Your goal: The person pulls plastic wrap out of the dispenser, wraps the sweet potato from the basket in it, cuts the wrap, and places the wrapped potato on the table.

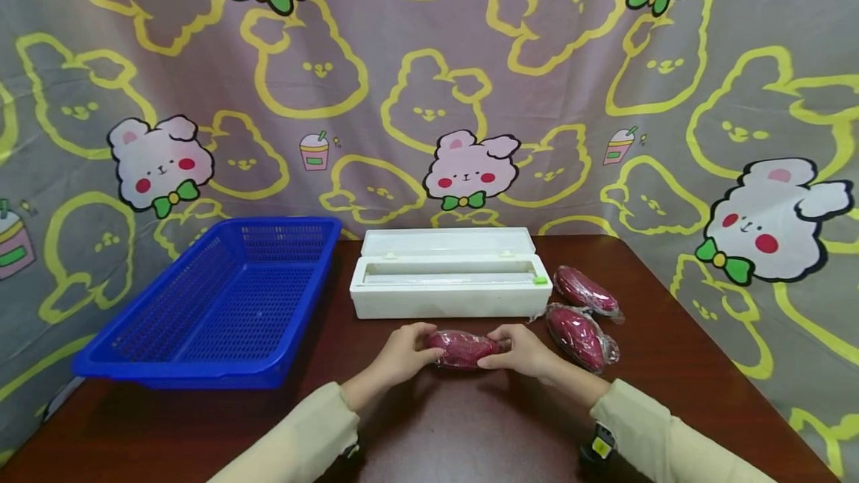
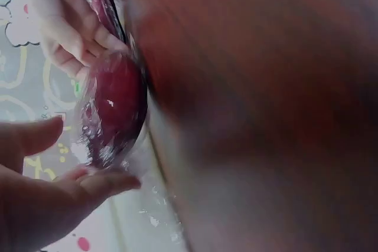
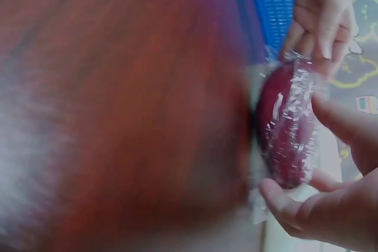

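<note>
A purplish-red sweet potato (image 1: 463,349) wrapped in clear cling film lies between both hands above the table, in front of the white box. My left hand (image 1: 406,351) holds its left end, thumb on the near side and fingers behind. The right hand (image 1: 521,351) grips the opposite end with thumb and fingers. In the right wrist view the film on the sweet potato (image 3: 287,122) looks wrinkled and shiny. Loose film sticks out at the end by the left hand in the left wrist view.
Two more wrapped sweet potatoes, one at the back (image 1: 585,291) and one nearer (image 1: 581,335), lie to the right. Behind the hands stands a white cling film dispenser (image 1: 450,302), lid raised, with a green slider. A blue plastic basket (image 1: 288,349) sits at the left.
</note>
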Motion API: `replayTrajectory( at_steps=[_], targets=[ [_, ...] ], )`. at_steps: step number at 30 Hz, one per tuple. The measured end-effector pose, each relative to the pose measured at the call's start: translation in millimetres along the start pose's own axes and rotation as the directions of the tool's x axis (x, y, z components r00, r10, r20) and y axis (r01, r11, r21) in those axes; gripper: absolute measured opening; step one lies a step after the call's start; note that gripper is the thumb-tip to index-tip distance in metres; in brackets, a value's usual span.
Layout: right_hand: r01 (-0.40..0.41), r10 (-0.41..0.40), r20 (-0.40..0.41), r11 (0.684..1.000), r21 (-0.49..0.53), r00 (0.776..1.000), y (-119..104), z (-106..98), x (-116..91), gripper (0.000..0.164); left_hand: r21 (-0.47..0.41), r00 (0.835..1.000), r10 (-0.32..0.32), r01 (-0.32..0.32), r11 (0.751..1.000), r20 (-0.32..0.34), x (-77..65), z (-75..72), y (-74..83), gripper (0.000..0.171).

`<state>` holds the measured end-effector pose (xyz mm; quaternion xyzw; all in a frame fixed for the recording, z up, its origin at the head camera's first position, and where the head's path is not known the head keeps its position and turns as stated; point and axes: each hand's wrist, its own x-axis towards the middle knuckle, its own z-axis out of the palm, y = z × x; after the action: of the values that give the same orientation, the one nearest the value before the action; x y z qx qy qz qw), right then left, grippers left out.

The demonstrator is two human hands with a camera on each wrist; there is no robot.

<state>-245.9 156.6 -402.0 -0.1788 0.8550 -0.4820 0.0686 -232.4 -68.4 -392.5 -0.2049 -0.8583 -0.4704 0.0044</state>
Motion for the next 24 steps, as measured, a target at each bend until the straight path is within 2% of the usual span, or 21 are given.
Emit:
replayTrajectory(
  at_steps=[2, 5, 10, 15, 20, 24],
  targets=[
    [-0.014, 0.017, -0.049, 0.998, 0.063, 0.999, 3, 4, 0, 0.038, -0.149, 0.999, -0.041, 0.036, 0.988, -0.031, 0.7, 2.8, -1.7, 0.034],
    [-0.012, 0.024, -0.081, 0.990, 0.141, 0.996, 6, 8, -1, 0.033, -0.305, 0.992, -0.098, 0.069, 0.950, -0.080, 1.8, 5.1, -2.4, 0.032],
    [0.008, 0.011, -0.108, 0.984, 0.180, 0.994, 3, 8, -3, 0.033, -0.413, 0.977, -0.177, 0.113, 0.904, -0.121, 2.4, 3.4, -1.6, 0.032],
    [0.018, -0.005, -0.070, 0.982, 0.186, 0.998, 0, 4, -5, 0.040, -0.472, 0.979, -0.200, 0.157, 0.867, -0.044, 0.9, 1.6, -2.8, 0.040],
    [0.074, -0.072, -0.014, 0.979, 0.192, 0.997, 0, 1, -8, 0.052, -0.490, 0.988, -0.149, 0.155, 0.858, 0.050, -0.1, 2.6, -5.8, 0.041],
    [0.092, -0.095, 0.006, 0.977, 0.193, 0.995, 0, -2, -10, 0.049, -0.498, 0.987, -0.120, 0.157, 0.853, 0.105, -1.1, 2.7, -7.1, 0.035]
  ],
)
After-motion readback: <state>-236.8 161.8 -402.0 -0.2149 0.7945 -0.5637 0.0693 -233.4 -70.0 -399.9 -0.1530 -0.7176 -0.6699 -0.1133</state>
